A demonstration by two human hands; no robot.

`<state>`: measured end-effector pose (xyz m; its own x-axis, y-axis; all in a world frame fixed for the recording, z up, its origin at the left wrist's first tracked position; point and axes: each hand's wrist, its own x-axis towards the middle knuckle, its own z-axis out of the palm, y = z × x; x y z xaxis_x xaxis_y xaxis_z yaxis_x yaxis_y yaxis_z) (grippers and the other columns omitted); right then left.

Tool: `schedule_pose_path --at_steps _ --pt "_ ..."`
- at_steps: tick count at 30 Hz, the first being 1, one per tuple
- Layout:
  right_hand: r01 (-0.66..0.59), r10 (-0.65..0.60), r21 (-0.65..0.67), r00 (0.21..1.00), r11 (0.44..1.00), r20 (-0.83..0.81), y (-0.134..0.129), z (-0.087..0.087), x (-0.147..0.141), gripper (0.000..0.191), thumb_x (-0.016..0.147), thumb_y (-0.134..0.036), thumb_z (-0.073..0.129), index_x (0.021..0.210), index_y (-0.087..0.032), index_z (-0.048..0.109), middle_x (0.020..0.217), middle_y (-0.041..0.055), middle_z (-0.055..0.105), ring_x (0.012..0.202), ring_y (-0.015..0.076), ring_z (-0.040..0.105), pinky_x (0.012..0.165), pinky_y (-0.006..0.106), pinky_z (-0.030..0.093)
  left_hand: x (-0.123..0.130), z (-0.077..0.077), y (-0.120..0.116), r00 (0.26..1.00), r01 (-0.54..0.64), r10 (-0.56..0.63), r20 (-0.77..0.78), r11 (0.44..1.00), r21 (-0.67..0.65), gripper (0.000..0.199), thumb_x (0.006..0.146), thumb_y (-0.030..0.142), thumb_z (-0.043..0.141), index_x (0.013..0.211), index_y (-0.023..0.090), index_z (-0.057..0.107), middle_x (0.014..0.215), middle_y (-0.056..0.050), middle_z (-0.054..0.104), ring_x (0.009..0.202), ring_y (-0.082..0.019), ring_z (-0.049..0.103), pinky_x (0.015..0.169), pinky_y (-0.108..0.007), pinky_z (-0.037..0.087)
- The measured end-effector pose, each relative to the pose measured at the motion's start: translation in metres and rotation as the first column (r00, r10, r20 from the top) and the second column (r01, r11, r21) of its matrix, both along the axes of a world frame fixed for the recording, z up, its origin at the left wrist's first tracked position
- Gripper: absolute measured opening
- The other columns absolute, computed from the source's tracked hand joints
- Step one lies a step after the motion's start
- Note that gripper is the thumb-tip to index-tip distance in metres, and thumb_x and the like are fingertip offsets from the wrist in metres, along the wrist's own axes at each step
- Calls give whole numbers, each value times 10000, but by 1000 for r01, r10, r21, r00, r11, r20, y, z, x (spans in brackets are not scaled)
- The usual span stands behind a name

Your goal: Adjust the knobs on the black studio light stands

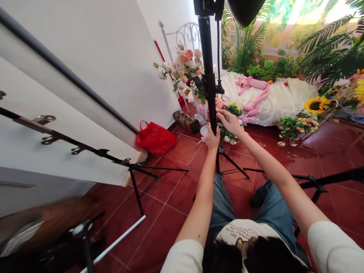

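Observation:
A black light stand (209, 85) rises upright in front of me, with a dark lamp head (246, 11) at its top and a cable with a plug (220, 88) hanging beside the pole. My left hand (212, 137) is wrapped round the lower part of the pole, thumb up. Just above it and to the right, my right hand (229, 122) reaches to the pole with fingers bent and its fingertips at the pole's side. Whether those fingertips grip the pole or only touch it is hard to see. The stand's legs (233, 165) spread on the floor below.
At the left, a backdrop stand (136, 167) with clips stands beside a red bag (156, 138). Flowers (187, 64) and a pink plush toy (256, 85) on white cloth (284, 102) lie beyond. Another stand's legs (315, 182) reach in from the right. A white rod (119, 240) lies on the floor.

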<state>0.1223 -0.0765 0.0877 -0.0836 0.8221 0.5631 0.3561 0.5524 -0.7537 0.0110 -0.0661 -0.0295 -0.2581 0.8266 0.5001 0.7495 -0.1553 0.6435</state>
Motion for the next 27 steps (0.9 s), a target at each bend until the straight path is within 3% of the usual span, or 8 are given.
schedule_pose_path --at_steps 5,8,15,18,21,24,27 --pt "-39 56 -125 988 991 142 -6 -44 19 423 1007 -498 406 1063 -232 729 1181 74 727 1177 236 637 1113 404 421 -1 -1 0 1000 5 -5 -22 1000 -4 546 973 548 411 1238 103 586 963 -175 750 913 -275 724 789 -321 489" --pt "-48 71 -157 987 986 143 4 -57 17 385 1000 -488 426 1081 -235 703 1198 73 719 1178 225 635 1098 380 424 -1 -2 1 1000 5 -5 -22 1000 -17 547 975 529 420 1264 89 568 953 -178 751 916 -275 724 788 -318 487" --pt "28 -43 -239 998 971 -56 28 -70 9 366 1024 -447 320 1096 -221 598 967 40 729 1013 172 669 1010 321 446 -1 -1 0 1000 9 -9 -2 1000 -1 522 963 535 448 1223 109 600 932 -164 750 908 -264 725 784 -308 490" --pt "7 -51 -261 986 965 -161 30 -75 5 280 991 -433 393 1043 -224 572 898 18 690 949 157 655 947 287 464 -1 2 -2 1000 14 -14 5 1000 -5 514 962 534 449 1209 112 608 918 -162 750 888 -259 724 780 -305 489" --pt "2 -81 -302 965 953 -249 30 -76 -2 205 935 -429 517 1014 -241 538 767 -33 600 782 137 614 793 246 481 -1 3 -2 1000 15 -15 -1 1000 -10 516 959 540 452 1197 111 611 906 -160 748 876 -259 723 776 -306 487" --pt "69 -175 -387 953 919 -246 34 -73 -8 212 880 -415 616 962 -248 515 628 -86 456 597 116 505 625 218 434 -1 2 -2 1000 22 -22 -8 1000 -14 516 961 542 445 1193 111 611 910 -162 746 875 -263 724 769 -309 486" --pt "155 -280 -492 941 857 -190 43 -71 -12 213 845 -385 652 871 -230 508 617 -87 456 559 106 483 595 221 425 -1 0 -1 1000 27 -27 -3 1000 -17 508 961 538 449 1197 117 608 919 -161 747 880 -262 725 764 -305 486"
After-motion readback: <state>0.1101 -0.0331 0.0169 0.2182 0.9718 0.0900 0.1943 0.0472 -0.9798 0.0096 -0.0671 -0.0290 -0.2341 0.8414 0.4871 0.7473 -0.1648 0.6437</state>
